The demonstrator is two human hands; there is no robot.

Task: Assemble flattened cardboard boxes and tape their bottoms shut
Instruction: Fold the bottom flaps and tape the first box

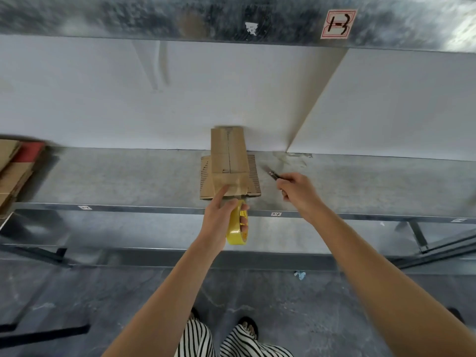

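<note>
The small cardboard box (228, 155) sits on the metal shelf (128, 176), close to the white wall panel (128, 99); my left hand (219, 217) has its fingers curled through the core of the yellow tape roll (235, 234), index finger stretched out and pressing the box's near end; my right hand (296, 189) is closed round a utility knife (273, 175) (tip toward the box), just beside it; flattened cardboard (13, 171) is stacked far left.

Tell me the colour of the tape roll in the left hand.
Yellow; the tape roll shows clearest in the head view.
</note>
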